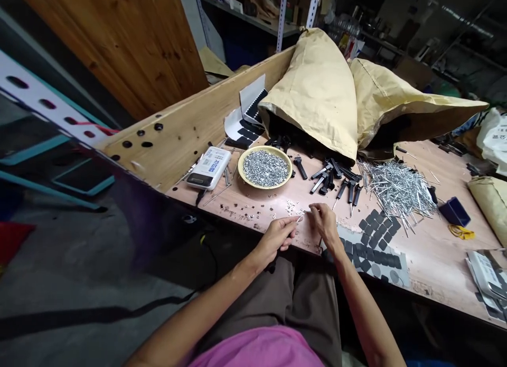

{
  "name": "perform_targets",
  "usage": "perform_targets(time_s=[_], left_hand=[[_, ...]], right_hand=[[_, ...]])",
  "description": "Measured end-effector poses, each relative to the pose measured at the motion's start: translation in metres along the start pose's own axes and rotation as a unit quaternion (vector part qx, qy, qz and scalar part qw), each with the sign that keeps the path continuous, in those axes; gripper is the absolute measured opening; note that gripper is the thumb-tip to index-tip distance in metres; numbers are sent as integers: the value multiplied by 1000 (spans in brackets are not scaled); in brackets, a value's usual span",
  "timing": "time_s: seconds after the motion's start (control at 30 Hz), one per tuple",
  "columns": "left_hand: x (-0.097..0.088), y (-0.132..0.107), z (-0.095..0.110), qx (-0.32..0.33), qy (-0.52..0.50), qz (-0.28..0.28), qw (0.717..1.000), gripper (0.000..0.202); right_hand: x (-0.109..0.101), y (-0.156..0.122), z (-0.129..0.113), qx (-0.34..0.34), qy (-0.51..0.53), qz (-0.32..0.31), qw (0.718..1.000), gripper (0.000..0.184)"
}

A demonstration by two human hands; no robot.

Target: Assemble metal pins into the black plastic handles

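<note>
My left hand (278, 235) and my right hand (324, 222) meet at the near edge of the wooden table (435, 251). The left fingers are curled and pinch a thin metal pin whose tip points towards the right hand. The right fingers are pinched together close to that tip, on something too small to make out. A few small silver nuts (291, 204) lie scattered just beyond the hands. Behind them stands a yellow bowl (266, 168) full of small silver nuts.
A heap of metal pins (398, 190) and black plastic parts (332, 177) lie to the right of the bowl, below two tan sacks (320, 92). Sheets of black pads (374, 248) lie by my right wrist. A white device (209, 167) sits left; a blue box (454, 211) right.
</note>
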State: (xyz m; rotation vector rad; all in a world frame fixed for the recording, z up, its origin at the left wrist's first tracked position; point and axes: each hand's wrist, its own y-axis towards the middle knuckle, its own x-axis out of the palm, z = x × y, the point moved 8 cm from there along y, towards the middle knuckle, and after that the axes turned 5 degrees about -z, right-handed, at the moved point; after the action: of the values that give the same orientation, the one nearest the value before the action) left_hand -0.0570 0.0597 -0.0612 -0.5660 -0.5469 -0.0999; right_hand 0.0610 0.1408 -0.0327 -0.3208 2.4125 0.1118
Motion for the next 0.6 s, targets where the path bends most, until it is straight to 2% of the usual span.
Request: perform_targets(time_s=[0.07,0.2,0.43,0.6], left_hand=[[5,2,0,8,6,-17,1000,50],[17,2,1,33,28,-51,998,50],[28,0,1,61,80,-74,992,53],[36,-1,0,65,95,-81,990,51]], right_hand=[[0,-9,5,34,109,-1,993,27],[0,-31,5,81,283,13,956,35],[-17,-47,3,88,296,67,949,31],[-22,-54,7,77,304,66,947,31]])
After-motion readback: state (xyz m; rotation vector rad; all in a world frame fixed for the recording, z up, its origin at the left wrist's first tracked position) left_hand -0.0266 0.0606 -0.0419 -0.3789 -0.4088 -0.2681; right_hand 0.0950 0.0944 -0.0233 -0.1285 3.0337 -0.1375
